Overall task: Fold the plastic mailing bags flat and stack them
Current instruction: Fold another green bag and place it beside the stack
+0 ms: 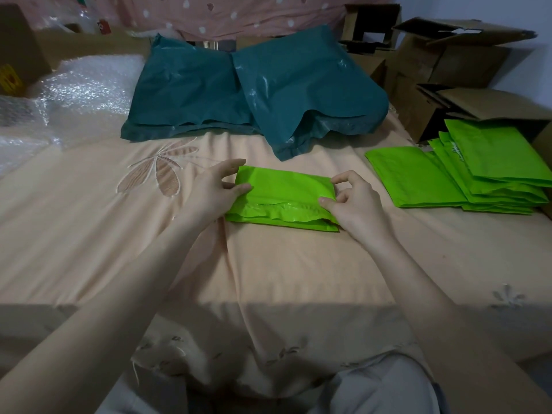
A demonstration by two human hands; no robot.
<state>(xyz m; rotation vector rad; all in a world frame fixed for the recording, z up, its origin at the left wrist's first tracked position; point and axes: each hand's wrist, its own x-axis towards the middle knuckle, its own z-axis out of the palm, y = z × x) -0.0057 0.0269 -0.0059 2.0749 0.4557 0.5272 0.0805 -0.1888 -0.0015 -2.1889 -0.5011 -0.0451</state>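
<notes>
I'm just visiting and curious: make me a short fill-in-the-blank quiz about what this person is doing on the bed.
1. Both hands, the left hand and the right hand, hold a folded bag coloured bright ____.
2. The stack of folded bags lies to the person's ____.
3. The bags at the far side of the bed are dark ____.
4. The clear bubble wrap lies on the person's ____ side.

Missing words: green; right; teal; left

Lime-green folded bag [283, 195], lime-green stack [484, 174], teal bags [254, 91], peach leaf-embroidered bedsheet [89, 234]
</notes>
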